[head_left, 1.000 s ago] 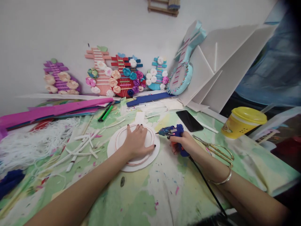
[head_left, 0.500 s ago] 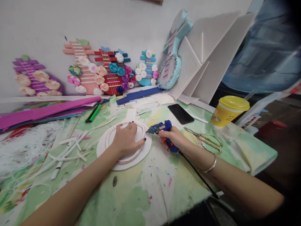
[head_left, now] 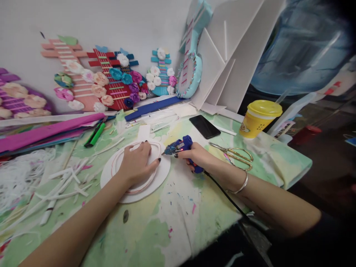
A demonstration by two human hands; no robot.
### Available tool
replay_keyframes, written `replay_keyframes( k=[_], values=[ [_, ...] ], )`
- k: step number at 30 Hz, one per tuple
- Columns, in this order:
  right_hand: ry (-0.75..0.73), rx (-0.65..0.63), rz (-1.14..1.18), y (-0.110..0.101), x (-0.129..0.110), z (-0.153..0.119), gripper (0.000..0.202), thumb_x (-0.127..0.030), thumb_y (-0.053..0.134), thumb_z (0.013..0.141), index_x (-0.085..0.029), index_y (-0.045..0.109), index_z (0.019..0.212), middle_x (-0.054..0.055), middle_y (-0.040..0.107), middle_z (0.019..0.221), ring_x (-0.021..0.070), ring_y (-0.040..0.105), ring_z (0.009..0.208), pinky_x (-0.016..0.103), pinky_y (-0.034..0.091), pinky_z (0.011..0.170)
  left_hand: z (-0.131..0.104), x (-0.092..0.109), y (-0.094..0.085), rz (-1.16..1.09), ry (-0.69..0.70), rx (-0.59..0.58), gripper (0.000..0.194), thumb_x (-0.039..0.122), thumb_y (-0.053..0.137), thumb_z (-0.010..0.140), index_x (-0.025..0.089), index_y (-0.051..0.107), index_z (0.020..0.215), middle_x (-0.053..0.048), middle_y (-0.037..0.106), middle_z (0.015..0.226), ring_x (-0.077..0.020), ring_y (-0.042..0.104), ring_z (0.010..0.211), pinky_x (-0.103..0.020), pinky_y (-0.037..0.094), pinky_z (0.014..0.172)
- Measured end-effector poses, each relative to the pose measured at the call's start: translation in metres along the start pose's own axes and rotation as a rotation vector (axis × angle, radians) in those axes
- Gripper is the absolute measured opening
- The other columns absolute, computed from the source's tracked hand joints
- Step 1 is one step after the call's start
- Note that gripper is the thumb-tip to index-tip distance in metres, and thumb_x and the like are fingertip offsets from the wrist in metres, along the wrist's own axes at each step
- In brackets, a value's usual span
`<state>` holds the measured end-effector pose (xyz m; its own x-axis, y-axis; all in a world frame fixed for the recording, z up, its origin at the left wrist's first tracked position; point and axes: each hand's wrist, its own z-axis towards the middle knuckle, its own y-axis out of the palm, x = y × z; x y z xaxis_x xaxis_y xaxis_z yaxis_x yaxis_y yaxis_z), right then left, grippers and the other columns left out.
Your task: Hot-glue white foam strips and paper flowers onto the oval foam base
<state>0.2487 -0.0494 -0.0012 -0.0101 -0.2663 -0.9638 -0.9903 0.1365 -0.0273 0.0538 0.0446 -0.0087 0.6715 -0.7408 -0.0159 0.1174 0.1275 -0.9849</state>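
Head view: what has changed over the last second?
The view swung right, so the scene slid left; the purple instrument model is now cut by the picture's left edge. Nothing was taken or released: the left hand stays on the white disc, and the right hand keeps hold of the glue gun. The scissors, black phone and yellow-lidded cup stayed put.

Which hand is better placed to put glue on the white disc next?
Likely the right hand: it holds the blue glue gun, nozzle pointed at the white disc. The left hand lies on that disc, apparently steadying it.
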Motion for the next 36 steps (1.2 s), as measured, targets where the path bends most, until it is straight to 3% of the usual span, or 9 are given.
replay_keyframes(
  k=[5, 8, 20, 28, 36],
  values=[
    [0.017, -0.041, 0.0, -0.001, -0.003, -0.004, 0.026, -0.016, 0.061, 0.063, -0.018, 0.043, 0.044, -0.004, 0.041, 0.035, 0.0097, 0.04, 0.027, 0.022, 0.029, 0.027, 0.0, -0.001, 0.001, 0.002, -0.003, -0.01, 0.022, 0.041, 0.037, 0.081, 0.02, 0.041, 0.089, -0.007, 0.061, 0.091, -0.0274, 0.058, 0.086, -0.049, 0.028, 0.092],
    [0.003, -0.056, -0.025, -0.003, -0.002, -0.003, 0.022, -0.019, 0.062, 0.064, -0.017, 0.048, 0.047, -0.002, 0.048, 0.039, 0.0098, 0.042, 0.028, 0.022, 0.031, 0.027, 0.0, -0.001, 0.001, -0.017, -0.009, -0.01, 0.021, 0.04, 0.037, 0.082, 0.02, 0.041, 0.09, -0.007, 0.061, 0.091, -0.0266, 0.058, 0.086, -0.048, 0.028, 0.092],
    [-0.134, 0.038, -0.096, -0.008, 0.008, 0.018, 0.016, -0.027, 0.064, 0.064, -0.012, 0.064, 0.059, 0.004, 0.062, 0.055, 0.01, 0.049, 0.038, 0.021, 0.041, 0.035, 0.0, -0.003, 0.0, -0.03, 0.0, -0.018, 0.012, 0.031, 0.031, 0.082, 0.021, 0.037, 0.084, -0.004, 0.058, 0.086, -0.0251, 0.056, 0.082, -0.047, 0.029, 0.089],
    [-0.187, 0.017, -0.123, -0.001, 0.013, 0.035, 0.023, -0.031, 0.063, 0.065, -0.015, 0.057, 0.05, 0.002, 0.058, 0.048, 0.0113, 0.051, 0.035, 0.022, 0.04, 0.033, 0.003, -0.005, -0.001, 0.007, 0.001, -0.032, 0.011, 0.03, 0.03, 0.081, 0.022, 0.036, 0.082, -0.004, 0.057, 0.081, -0.0252, 0.056, 0.078, -0.046, 0.032, 0.085],
    [-0.151, -0.002, -0.106, 0.0, 0.01, 0.032, 0.024, -0.027, 0.062, 0.066, -0.017, 0.049, 0.048, -0.002, 0.049, 0.04, 0.0104, 0.045, 0.03, 0.022, 0.036, 0.03, 0.004, -0.005, -0.002, -0.005, -0.007, -0.049, 0.009, 0.03, 0.032, 0.08, 0.022, 0.036, 0.081, -0.004, 0.058, 0.081, -0.0245, 0.056, 0.078, -0.046, 0.033, 0.084]
  ],
)
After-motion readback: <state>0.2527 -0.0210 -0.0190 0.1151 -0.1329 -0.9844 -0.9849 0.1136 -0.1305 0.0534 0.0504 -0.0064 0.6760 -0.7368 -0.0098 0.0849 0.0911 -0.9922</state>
